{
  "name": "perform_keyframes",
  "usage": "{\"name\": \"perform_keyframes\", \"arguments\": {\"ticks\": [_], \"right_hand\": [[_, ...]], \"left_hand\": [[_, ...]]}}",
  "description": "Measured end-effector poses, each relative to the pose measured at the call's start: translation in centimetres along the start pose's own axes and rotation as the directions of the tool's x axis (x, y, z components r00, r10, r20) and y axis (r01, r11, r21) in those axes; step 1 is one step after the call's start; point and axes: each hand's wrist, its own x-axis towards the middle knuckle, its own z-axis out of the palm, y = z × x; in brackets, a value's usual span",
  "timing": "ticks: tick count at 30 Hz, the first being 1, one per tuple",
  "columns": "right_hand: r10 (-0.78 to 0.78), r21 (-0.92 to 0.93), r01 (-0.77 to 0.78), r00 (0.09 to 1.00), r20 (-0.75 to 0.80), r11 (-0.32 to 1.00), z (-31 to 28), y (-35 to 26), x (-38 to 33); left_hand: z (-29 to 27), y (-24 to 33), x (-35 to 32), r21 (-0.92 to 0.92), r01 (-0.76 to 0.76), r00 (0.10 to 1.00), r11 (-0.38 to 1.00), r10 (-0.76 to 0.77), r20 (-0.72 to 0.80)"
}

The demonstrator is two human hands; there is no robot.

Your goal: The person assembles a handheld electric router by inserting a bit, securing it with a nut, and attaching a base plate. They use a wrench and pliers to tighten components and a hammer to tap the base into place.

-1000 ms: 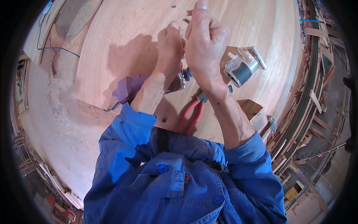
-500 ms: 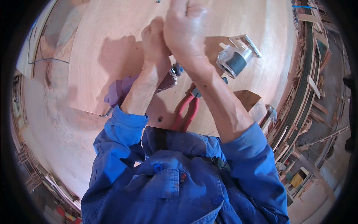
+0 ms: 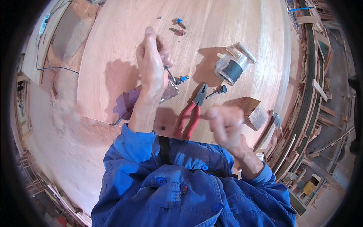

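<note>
1. Now, in the head view, the right hand is pulling back toward the body, away from the left hand it was pressed against a moment ago. It is blurring with motion near the table's front edge, fingers loosely curled; I cannot tell whether it is carrying anything. From this I judge that the two-handed stage is ending and the left hand is working alone.

2. The left hand is closing around a thin metal rod, the thumb pointing up and the fingers wrapping it. The rod's lower end is pointing toward a small blue-tipped bit lying just beside the hand on the wooden table.

3. Under the left wrist, a purple tool body with a shiny metal part is lying on the table, partly hidden by the forearm.

4. Red-handled pliers are lying between the two hands, with a small dark-headed bit beside their nose. A clear-based round fitting is standing farther right, more small bits are sitting near the far side, and a wooden block is resting just beyond the right hand.
</note>
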Motion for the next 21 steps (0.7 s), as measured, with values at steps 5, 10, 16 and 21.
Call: {"name": "perform_keyframes", "arguments": {"ticks": [5, 10, 16, 21], "right_hand": [[-0.210, -0.265, 0.281, 0.941, 0.267, 0.923, 2.4, 4.8, -4.5], [-0.229, -0.292, 0.325, 0.920, 0.318, 0.900, 3.3, 7.2, -6.1], [-0.133, -0.322, 0.119, 0.991, -0.023, 0.939, 2.6, 6.6, -3.5], [-0.162, -0.306, 0.138, 0.985, -0.056, 0.942, 3.5, 8.8, 3.9]], "left_hand": [[0.8, 4.8, -1.4, 0.239, -0.275, 0.961, 0.931, 0.269, 0.057], [-2.1, 5.5, -2.8, 0.784, -0.538, 0.841, 0.308, 0.133, 0.525], [-4.4, 3.7, -5.9, 0.756, -0.631, 0.775, -0.175, -0.079, 0.628], [-5.8, 2.8, -6.3, 0.768, -0.588, 0.807, -0.254, -0.110, 0.581]]}}
